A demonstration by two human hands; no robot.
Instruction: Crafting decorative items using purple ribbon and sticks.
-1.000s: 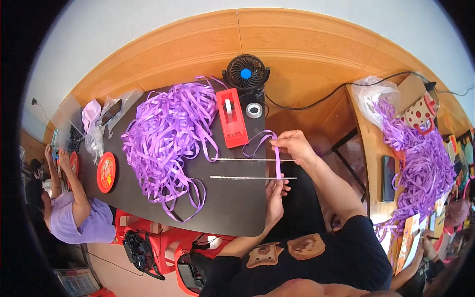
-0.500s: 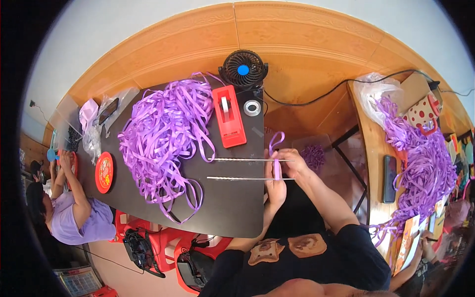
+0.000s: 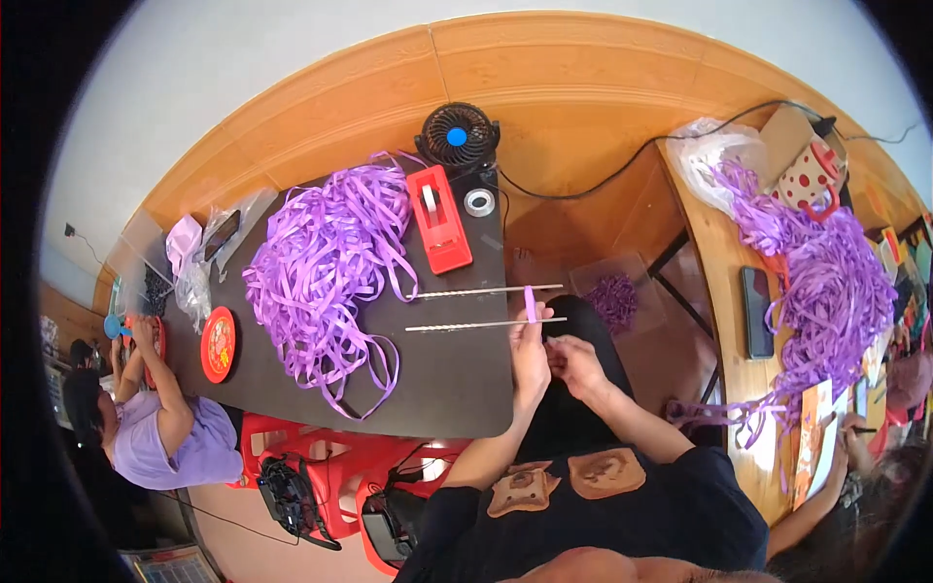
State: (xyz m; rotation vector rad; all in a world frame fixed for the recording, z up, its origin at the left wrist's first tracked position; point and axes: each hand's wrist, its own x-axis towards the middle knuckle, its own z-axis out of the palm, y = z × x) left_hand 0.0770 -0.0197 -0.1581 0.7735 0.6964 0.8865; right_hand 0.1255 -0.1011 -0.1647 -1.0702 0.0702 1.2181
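Two thin metal rods, an upper one [image 3: 466,292] and a lower one [image 3: 466,326], lie parallel and stick out past the right edge of the dark table. A strip of purple ribbon [image 3: 531,304] runs across both near their free ends. My left hand [image 3: 530,361] grips that ribbon at the lower rod, thumb pressed on it. Just to the right and nearer to me, my right hand [image 3: 577,365] is closed, fingertips together; whatever they pinch is too small to make out. A big heap of loose purple ribbon [image 3: 326,262] covers the table left of the rods.
Behind the rods are a red tape dispenser [image 3: 440,223], a tape roll [image 3: 478,202] and a black fan [image 3: 458,136]. A red plate [image 3: 219,345] lies farther left. On the right-hand wooden table sit more ribbon [image 3: 836,291], a phone [image 3: 758,313] and a dotted mug [image 3: 809,181]. Other people sit at both sides.
My right hand has come down from the upper rod to below the lower one. The ribbon loop that stood above the upper rod no longer shows. The whole view has shifted slightly.
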